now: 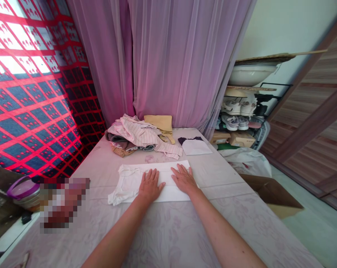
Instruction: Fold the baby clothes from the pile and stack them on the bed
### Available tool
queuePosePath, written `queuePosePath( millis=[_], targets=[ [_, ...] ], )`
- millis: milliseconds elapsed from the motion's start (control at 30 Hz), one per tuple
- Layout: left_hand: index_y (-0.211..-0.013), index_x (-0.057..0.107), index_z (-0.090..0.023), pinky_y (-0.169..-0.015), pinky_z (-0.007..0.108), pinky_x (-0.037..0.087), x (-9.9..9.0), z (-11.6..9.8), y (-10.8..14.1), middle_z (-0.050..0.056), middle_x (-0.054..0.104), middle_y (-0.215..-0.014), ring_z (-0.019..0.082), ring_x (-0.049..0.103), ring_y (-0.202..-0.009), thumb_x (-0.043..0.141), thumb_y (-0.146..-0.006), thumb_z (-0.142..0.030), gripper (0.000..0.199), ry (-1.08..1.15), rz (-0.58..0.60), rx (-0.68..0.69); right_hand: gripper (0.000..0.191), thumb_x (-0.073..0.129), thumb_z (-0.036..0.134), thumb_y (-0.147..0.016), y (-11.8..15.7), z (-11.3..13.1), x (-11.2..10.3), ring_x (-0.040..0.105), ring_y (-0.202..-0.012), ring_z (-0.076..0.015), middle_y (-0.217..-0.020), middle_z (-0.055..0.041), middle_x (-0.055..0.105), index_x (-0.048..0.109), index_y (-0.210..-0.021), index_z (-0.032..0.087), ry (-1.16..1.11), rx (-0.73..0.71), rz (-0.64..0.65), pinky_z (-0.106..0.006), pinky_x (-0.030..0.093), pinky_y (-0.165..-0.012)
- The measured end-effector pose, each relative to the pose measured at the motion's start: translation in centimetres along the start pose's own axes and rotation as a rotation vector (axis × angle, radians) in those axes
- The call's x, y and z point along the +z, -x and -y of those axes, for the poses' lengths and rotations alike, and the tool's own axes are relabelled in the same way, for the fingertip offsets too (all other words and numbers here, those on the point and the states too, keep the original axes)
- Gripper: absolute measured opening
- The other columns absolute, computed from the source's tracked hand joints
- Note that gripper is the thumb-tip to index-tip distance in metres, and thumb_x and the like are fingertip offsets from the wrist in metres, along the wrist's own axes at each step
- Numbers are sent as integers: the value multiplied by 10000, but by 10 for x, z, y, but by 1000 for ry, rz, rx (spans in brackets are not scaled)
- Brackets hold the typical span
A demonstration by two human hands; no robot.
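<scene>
A white garment (pixel 129 185) lies flat on the bed or table covering (pixel 168 230), folded into a long strip with a ruffled, uneven left end. My left hand (pixel 150 185) rests flat on its middle, fingers stretched out. Toward the garment's right end, my right hand (pixel 184 178) lies palm down with its fingers spread. Both hands press on the cloth without gripping it. Behind them is a loose pile of clothes (pixel 140 132), with a striped pink shirt on top. A folded white and dark garment (pixel 195 146) sits at the back right.
A folded yellow cloth (pixel 159 122) lies by the pile, before purple curtains (pixel 182 63). On the right stand a shoe rack with sneakers (pixel 235 122), a white basin (pixel 250 75) and an open cardboard box (pixel 271 191). A purple-lidded tub (pixel 24 191) is at left, near a blurred patch.
</scene>
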State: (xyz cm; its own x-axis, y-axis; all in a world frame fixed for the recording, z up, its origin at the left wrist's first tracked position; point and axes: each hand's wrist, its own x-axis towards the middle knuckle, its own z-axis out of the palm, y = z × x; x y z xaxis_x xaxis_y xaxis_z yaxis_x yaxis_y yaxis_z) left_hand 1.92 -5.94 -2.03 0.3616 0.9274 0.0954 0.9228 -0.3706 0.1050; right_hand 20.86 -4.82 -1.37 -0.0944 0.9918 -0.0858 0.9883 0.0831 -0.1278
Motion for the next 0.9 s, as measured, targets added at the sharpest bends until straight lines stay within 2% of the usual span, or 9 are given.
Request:
queuePosePath(
  millis=[133, 333, 433, 500, 600, 700, 800, 900],
  targets=[
    [-1429, 358, -188, -1129, 515, 176, 0, 3, -1, 86, 321, -1504, 273, 251, -1395, 257, -929, -529, 613, 17, 42, -24, 514, 217, 478, -946, 0, -1, 1, 127, -1419, -213, -1559, -46, 175, 319, -1432, 345, 1, -2, -9, -514, 23, -1108],
    [-1423, 371, -205, -1124, 510, 192, 1, 2, 0, 78, 350, -1491, 266, 280, -1382, 264, -939, -486, 570, 43, 1, -32, 514, 229, 453, -949, 1, 2, 1, 162, -1413, -212, -1546, -45, 220, 337, -1430, 307, -3, 9, -25, -519, 47, -1114],
    [-1423, 370, -200, -1122, 514, 197, 2, 2, 1, 80, 354, -1489, 273, 282, -1380, 275, -938, -478, 567, 42, -6, -30, 509, 237, 401, -948, 3, -6, -6, 253, -1383, -203, -1508, -44, 316, 347, -1429, 274, -36, 42, -65, -490, 137, -1116],
    [-1420, 376, -199, -1122, 517, 197, 3, 2, 1, 84, 361, -1485, 275, 284, -1379, 285, -936, -469, 562, 40, -11, -29, 506, 250, 336, -939, 6, -18, -14, 328, -1345, -187, -1470, -45, 387, 366, -1422, 241, -57, 74, -139, -414, 224, -1102],
    [-1411, 393, -203, -1123, 516, 201, 2, 2, 0, 80, 362, -1484, 275, 289, -1378, 302, -932, -460, 551, 38, -13, -33, 497, 283, 264, -908, 17, -41, -26, 463, -1239, -181, -1379, -62, 504, 444, -1374, 199, -87, 208, -252, -303, 341, -1023],
    [-1408, 397, -199, -1125, 512, 201, 1, 1, 0, 74, 351, -1490, 272, 284, -1381, 311, -930, -456, 549, 32, -4, -42, 479, 282, 262, -900, 32, -55, -28, 578, -1089, -197, -1251, -70, 609, 500, -1320, 191, -137, 404, -234, -289, 426, -905],
    [-1410, 391, -192, -1129, 507, 196, 1, 1, 0, 71, 344, -1494, 268, 274, -1385, 306, -933, -457, 553, 28, -2, -44, 442, 300, 282, -896, 46, -54, -22, 612, -1021, -204, -1171, -59, 652, 558, -1250, 218, -147, 485, -199, -286, 449, -818],
    [-1411, 387, -191, -1129, 507, 199, 1, 1, 1, 69, 349, -1492, 267, 273, -1385, 299, -933, -462, 557, 25, -6, -43, 408, 326, 317, -895, 55, -45, -15, 621, -986, -206, -1127, -61, 664, 589, -1193, 228, -137, 496, -216, -285, 450, -768]
  ],
)
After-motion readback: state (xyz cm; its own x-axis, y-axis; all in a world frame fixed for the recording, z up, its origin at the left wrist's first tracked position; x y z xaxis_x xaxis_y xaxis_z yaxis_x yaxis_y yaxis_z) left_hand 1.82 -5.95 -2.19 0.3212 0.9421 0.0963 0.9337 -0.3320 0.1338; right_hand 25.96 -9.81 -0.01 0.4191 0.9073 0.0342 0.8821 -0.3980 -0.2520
